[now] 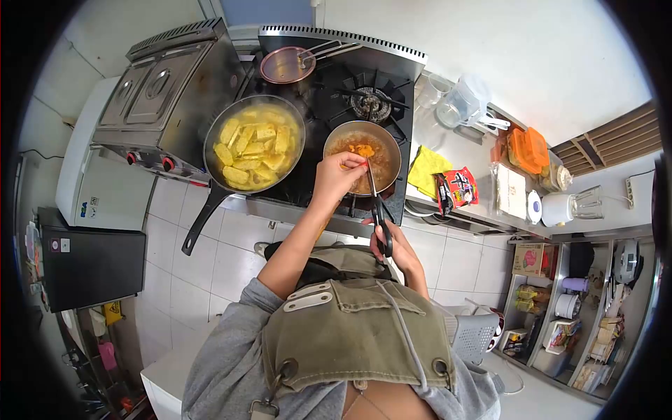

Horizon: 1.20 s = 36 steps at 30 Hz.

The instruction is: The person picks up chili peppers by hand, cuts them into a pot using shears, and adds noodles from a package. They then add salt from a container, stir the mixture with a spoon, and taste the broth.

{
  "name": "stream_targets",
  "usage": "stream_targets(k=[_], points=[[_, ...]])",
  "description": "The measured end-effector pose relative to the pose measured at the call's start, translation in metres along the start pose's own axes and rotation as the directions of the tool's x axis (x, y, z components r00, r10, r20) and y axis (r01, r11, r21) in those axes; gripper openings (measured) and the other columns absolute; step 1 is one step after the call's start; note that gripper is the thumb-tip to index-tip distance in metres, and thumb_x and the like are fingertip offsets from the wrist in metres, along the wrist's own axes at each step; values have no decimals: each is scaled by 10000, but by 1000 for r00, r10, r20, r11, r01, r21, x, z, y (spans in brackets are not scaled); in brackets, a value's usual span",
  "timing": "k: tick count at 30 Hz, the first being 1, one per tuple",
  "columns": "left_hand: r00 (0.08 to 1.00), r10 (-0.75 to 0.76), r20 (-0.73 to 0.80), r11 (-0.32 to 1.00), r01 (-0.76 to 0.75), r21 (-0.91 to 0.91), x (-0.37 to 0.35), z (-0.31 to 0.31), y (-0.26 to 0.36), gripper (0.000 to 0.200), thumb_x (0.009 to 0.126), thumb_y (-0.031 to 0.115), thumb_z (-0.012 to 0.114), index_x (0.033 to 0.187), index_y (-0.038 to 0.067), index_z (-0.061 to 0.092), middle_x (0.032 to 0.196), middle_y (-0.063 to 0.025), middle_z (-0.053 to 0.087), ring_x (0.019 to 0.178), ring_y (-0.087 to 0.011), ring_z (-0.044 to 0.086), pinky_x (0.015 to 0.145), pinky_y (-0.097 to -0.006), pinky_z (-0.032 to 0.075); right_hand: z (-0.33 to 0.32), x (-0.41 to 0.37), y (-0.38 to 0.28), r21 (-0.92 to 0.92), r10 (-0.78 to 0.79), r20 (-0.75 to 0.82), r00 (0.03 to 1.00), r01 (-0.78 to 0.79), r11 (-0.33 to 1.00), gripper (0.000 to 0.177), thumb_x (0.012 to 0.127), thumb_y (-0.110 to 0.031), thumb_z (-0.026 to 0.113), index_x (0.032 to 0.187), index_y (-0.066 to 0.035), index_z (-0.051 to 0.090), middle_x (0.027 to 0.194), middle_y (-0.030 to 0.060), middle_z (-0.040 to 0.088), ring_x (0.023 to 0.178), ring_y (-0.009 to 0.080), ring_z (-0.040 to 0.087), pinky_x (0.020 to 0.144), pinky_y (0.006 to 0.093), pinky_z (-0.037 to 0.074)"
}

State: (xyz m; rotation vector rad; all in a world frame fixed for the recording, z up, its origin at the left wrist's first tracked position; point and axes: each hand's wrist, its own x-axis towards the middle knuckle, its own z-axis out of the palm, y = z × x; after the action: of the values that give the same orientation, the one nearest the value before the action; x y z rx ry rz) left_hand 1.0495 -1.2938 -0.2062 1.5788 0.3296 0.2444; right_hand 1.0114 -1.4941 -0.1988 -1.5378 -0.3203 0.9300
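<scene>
My right hand (397, 246) grips the black handles of a pair of scissors (375, 199), whose blades point away from me over the near side of a round pot (327, 145). Close to the blade tips, my left hand (342, 172) is closed in a pinch above the pot. A small red bit shows at its fingertips, too small to name. Brownish liquid fills the pot, with an orange clump (362, 150) in it. To the left, a black-handled frying pan (208, 159) holds several yellow pieces (255, 143) in yellowish liquid.
Behind the pans, a pink-rimmed lid or pan (283, 65) with utensils lies on the stove (323, 98) beside a bare burner (369, 105). On the right counter are a yellow cloth (425, 171), a red-and-black packet (457, 189), a clear jug (465, 98) and orange-lidded containers (530, 149).
</scene>
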Motion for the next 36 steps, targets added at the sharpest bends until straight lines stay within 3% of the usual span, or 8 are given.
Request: stream_targets(k=[9,12,14,17,24,27,29,36], points=[[999,-32,2,999,32,-29,0,1,-2,145,753,21,666,891,-21,657,767,-65,651,718,-102,635,637,-206,516,3,0,-6,4,-5,-12,1000,5,1000,689,829,-629,474,1130,-9,485,509,-1,433,431,91,411,427,233,290],[999,30,-12,999,-29,33,2,1,-4,148,753,22,666,894,-22,657,759,-61,648,718,-102,635,635,-207,515,0,0,-6,-9,0,-3,1000,0,1000,662,841,-608,478,1122,-9,490,507,-4,431,425,87,406,427,228,285],[1000,15,-18,999,-14,52,1,1,-1,155,750,21,668,896,-31,653,768,-64,644,715,-107,635,639,-210,521,-1,-2,-9,51,28,-1,1000,-28,998,452,902,-443,499,1075,-25,503,531,-4,450,447,74,410,427,222,288],[1000,10,-17,1000,-9,12,4,0,-4,159,748,18,669,895,-36,651,784,-65,641,720,-111,636,645,-212,528,-4,-3,-9,51,12,16,1000,-13,999,421,909,-412,505,1061,-19,509,528,-4,447,445,72,416,413,220,294],[999,-49,24,998,50,-30,9,-8,-16,164,759,16,666,914,-33,646,820,-77,649,745,-117,640,667,-214,536,-3,-6,-1,-26,20,24,999,-20,999,437,905,-421,510,1059,-12,505,516,2,450,424,76,427,407,221,298],[998,-53,14,997,54,-63,8,-11,-12,158,767,26,670,910,-35,643,829,-85,652,744,-119,640,673,-217,537,-2,-11,-5,107,37,30,999,-40,994,460,898,-438,511,1074,-13,491,510,5,449,416,80,426,408,224,299],[1000,-11,20,998,9,62,9,-13,-14,159,767,37,679,903,-35,642,836,-85,652,749,-116,640,675,-217,535,-3,-12,-5,106,21,70,997,-28,994,477,892,-450,513,1089,-16,477,507,5,448,417,83,424,409,225,299],[999,-30,45,996,25,91,1,-9,0,156,762,47,687,889,-37,657,806,-81,668,732,-105,639,669,-207,514,-6,-12,-3,71,21,76,997,-26,997,469,893,-441,514,1094,-19,475,514,0,447,427,76,417,417,224,303]])
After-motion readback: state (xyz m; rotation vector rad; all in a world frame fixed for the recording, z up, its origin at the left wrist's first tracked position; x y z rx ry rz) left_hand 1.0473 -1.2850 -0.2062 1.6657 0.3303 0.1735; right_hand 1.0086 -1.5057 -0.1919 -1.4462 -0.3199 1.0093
